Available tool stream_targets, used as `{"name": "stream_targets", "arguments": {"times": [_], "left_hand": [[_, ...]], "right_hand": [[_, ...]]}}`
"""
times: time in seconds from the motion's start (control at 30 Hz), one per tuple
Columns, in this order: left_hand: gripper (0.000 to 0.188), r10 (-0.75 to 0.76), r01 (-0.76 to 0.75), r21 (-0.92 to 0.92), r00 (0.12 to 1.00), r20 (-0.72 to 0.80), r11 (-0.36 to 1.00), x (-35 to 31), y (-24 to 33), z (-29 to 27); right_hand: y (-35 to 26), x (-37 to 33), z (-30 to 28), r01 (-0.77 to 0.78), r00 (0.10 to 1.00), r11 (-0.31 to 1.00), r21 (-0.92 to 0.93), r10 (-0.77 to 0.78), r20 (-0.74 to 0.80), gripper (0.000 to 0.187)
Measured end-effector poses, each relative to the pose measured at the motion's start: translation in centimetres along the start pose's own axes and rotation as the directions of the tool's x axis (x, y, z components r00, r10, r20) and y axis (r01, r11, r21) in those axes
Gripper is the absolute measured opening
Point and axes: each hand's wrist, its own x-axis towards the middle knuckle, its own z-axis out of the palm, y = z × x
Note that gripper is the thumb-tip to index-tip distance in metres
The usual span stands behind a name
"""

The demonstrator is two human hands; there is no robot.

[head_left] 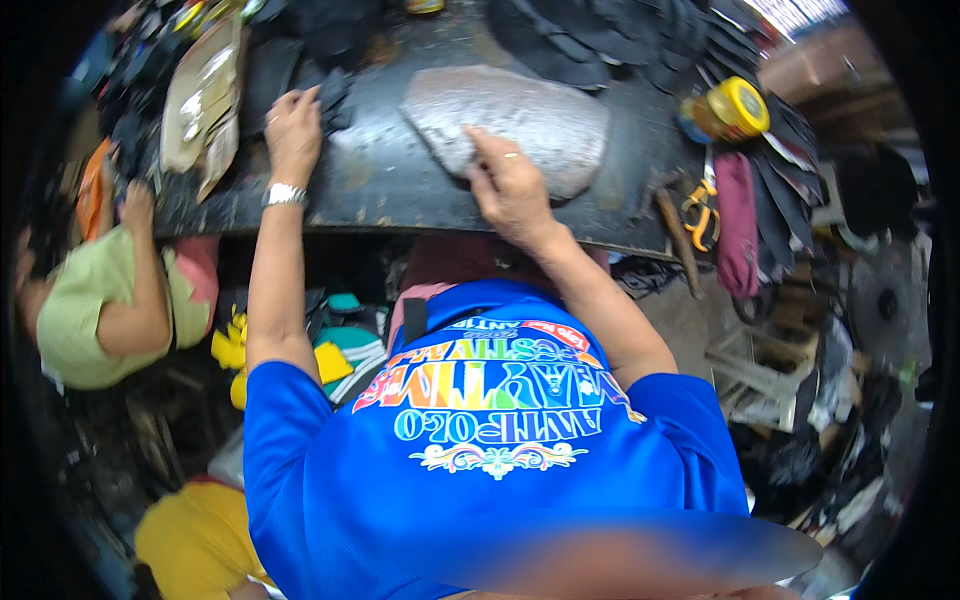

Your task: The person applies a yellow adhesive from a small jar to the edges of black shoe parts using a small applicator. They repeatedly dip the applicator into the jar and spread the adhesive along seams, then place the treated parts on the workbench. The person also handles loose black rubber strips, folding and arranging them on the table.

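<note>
A flat grey slab (pixel 545 115) with a worn, shiny surface lies on the black worktable (pixel 380 190) before me. My right hand (pixel 510 185) rests over its near left part, index finger stretched out, thumb apart, other fingers folded under. To the left, my left hand (pixel 293 130) is at some black cut pieces (pixel 338 100), its fingers bent and drawn together. What lies under those fingertips is hidden. A black sheet (pixel 272 75) lies just beyond the left hand.
Black cut pieces (pixel 570 50) are heaped behind the slab. At the right are a yellow-lidded jar (pixel 738 108), orange-handled scissors (pixel 703 213), a wooden-handled tool (pixel 678 240) and a maroon pouch (pixel 737 225). A beige sheet (pixel 205 100) lies left. A co-worker in light green (pixel 95 310) sits left.
</note>
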Motion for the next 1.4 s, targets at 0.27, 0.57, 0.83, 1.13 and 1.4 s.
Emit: {"name": "stream_targets", "arguments": {"times": [0.27,0.57,0.83,1.13,1.4], "left_hand": [[0.03,-0.148,0.225,-0.912,0.972,0.184,0.344,1.4,12.4,-9.0],[0.083,0.45,0.03,-0.743,0.812,-0.372,-0.669,1.0,26.2,-24.8],[0.076,0.552,-0.002,-0.678,0.578,-0.601,-0.735,1.0,30.6,-26.1],[0.069,0.671,-0.066,-0.78,0.469,-0.574,-0.622,-0.4,32.6,-25.3],[0.063,0.664,-0.062,-0.772,0.471,-0.582,-0.633,-1.7,30.5,-25.8]], "right_hand": [[-0.4,0.1,-0.3,-0.003,1.0,0.999,0.049,0.003,0.005,0.064],[-0.2,-0.4,0.1,-0.032,0.998,0.987,0.155,0.04,-0.047,0.062],[-0.1,-0.4,-0.1,-0.052,0.998,0.984,0.169,0.057,-0.023,0.065],[-0.3,-0.1,-0.3,-0.023,0.998,0.988,0.155,0.031,-0.049,0.064],[-0.4,-0.1,-0.2,-0.039,0.998,0.985,0.169,0.047,-0.046,0.064]]}}
